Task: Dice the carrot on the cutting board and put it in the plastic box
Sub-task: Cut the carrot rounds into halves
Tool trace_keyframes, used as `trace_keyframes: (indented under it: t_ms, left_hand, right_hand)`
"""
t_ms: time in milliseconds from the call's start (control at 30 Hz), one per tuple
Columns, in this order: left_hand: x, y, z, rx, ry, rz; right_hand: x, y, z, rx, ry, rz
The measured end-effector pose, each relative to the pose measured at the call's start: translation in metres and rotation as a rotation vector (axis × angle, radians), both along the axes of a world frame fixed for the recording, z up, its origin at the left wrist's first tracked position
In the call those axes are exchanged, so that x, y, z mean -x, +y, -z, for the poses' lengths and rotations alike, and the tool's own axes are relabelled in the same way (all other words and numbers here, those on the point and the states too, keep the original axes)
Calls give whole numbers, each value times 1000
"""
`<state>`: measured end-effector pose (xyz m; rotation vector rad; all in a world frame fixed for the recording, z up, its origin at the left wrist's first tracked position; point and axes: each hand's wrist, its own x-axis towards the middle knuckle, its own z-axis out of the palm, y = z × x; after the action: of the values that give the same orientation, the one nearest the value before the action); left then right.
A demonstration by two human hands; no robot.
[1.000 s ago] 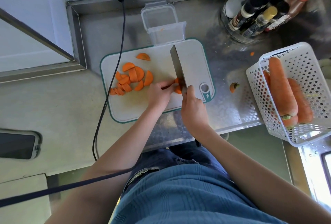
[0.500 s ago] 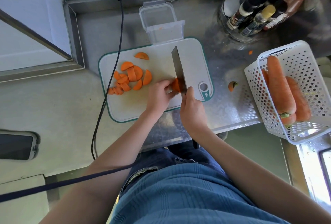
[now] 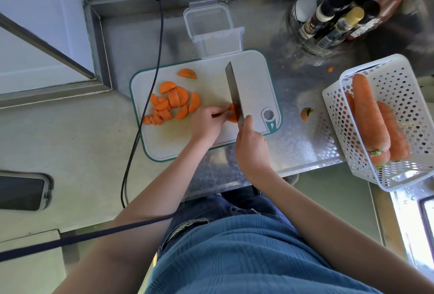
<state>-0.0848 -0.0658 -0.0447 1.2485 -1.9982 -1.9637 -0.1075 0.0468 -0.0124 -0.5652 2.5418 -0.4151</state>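
Cutting board point(image 3: 164, 145), my reference. Carrot piece point(image 3: 232, 115): near its right end, pinched by my left hand point(image 3: 206, 122), touching the knife point(image 3: 234, 91) on the blade's left. Right hand point(image 3: 252, 148) grips the handle; blade runs toward the empty plastic box point(image 3: 218, 42) beyond the board.

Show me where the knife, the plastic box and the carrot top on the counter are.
knife point(image 3: 236, 91), head view, middle of the blade
plastic box point(image 3: 217, 40), head view, near wall
carrot top point(image 3: 306, 114), head view, its orange stub
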Motion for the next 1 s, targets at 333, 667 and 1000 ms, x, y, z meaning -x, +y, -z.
trace_keyframes:
  t_ms: [333,667,1000]
  left_hand:
    - [6,1,7,-131,-58,-131]
    - [4,4,7,-117,-90,-200]
    - [2,6,7,-93,-104,-181]
  right_hand:
    - [3,-6,-1,-48,-32,-2]
    - [8,-17,6,-161,-66,-29]
    - [9,-14,6,-120,-61,-48]
